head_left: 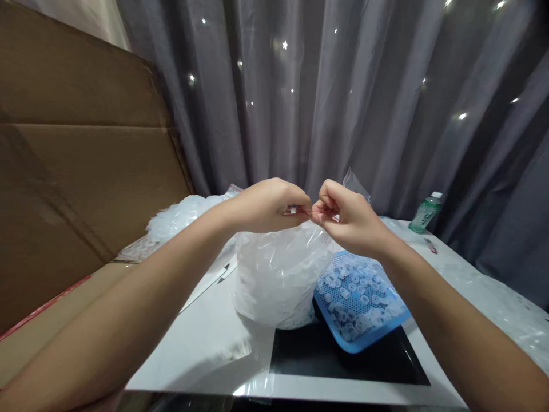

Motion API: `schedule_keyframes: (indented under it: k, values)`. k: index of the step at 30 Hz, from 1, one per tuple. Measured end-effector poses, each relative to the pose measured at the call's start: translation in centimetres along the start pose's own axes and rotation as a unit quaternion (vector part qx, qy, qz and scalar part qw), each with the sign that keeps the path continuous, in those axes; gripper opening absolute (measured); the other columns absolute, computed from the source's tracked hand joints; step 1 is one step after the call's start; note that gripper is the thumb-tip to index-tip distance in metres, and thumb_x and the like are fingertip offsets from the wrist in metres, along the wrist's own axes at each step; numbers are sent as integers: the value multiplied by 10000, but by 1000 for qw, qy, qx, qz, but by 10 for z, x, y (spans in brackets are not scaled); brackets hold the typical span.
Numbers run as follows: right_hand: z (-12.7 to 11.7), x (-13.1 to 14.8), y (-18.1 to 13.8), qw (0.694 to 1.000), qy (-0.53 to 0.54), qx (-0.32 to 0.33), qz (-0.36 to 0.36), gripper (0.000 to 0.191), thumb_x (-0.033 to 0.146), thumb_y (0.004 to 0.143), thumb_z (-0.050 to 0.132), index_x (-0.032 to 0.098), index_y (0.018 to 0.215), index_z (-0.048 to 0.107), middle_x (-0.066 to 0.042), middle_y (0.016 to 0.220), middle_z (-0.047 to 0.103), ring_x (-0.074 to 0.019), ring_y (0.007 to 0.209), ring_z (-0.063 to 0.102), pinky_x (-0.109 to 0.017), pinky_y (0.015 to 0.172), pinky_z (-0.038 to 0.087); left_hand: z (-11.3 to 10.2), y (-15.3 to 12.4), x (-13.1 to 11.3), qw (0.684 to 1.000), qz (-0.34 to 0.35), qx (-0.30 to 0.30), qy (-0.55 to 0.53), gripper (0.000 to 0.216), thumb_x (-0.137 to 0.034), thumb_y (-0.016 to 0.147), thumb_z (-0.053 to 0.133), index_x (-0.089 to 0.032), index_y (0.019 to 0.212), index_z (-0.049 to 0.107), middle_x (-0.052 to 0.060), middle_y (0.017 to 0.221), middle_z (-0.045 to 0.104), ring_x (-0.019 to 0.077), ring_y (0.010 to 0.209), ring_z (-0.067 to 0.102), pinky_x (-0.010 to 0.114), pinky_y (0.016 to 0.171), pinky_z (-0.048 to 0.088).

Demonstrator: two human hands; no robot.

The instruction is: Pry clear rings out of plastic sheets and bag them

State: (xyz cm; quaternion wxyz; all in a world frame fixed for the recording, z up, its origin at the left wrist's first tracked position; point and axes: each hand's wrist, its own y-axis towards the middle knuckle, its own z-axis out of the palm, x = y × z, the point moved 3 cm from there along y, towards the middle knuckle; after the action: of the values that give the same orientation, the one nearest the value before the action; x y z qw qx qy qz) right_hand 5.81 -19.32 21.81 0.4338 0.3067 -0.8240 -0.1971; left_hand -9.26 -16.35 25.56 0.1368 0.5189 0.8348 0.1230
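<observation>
My left hand [270, 205] and my right hand [345, 218] meet in the air above the table, both pinched shut. Between the fingertips runs a thin red strand [309, 212], and a small clear piece [293, 210] sits at my left fingertips. Right below the hands stands a full clear plastic bag [278, 274] of small white pieces. A blue perforated tray [364, 337] holding several clear small rings lies under my right wrist.
A large brown cardboard sheet [81, 171] leans on the left. More clear bags [180, 220] lie behind my left arm. A green bottle [424, 213] stands at the far right near grey curtains [343, 97]. A dark panel [334, 360] sits on the white table [206, 332].
</observation>
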Motion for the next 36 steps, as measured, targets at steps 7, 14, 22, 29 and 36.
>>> schedule_keyframes:
  k: [7, 14, 22, 29, 36]
  values:
    - [-6, -3, -2, 1000, 12, 23, -2, 259, 187, 777, 519, 223, 767, 263, 27, 711, 515, -86, 637, 484, -219, 575, 349, -24, -13, 27, 995, -78, 49, 25, 244, -404, 788, 581, -183, 789, 686, -10, 726, 668, 88, 630, 569, 183, 563, 362]
    - [-1, 10, 13, 985, -170, 13, -30, 215, 142, 737, 529, 217, 890, 398, -6, 785, 632, -137, 684, 579, -243, 603, 368, -14, -12, 32, 995, -50, 42, 77, 222, -315, 836, 508, -161, 761, 650, 2, 683, 641, 76, 578, 528, 183, 523, 325]
    - [12, 2, 23, 994, -102, 28, -31, 207, 154, 759, 512, 224, 911, 390, -5, 776, 658, -138, 687, 600, -249, 606, 393, -13, -15, 34, 996, -45, 22, 76, 239, -343, 841, 513, -178, 803, 681, 10, 712, 655, 92, 605, 557, 200, 563, 368]
    - [11, 4, 22, 998, -53, 8, -22, 205, 171, 750, 518, 233, 866, 362, 29, 699, 610, -127, 638, 561, -260, 575, 392, -5, -14, 25, 994, 3, -4, 107, 258, -299, 876, 430, -172, 843, 652, 28, 772, 640, 105, 656, 552, 207, 577, 367]
    - [5, 3, 19, 1000, 3, 28, -4, 232, 213, 751, 553, 235, 845, 343, 22, 724, 593, -127, 637, 553, -272, 558, 403, -29, -26, 36, 995, -69, 6, 78, 301, -462, 788, 579, -175, 783, 670, 5, 686, 615, 97, 601, 521, 202, 548, 352]
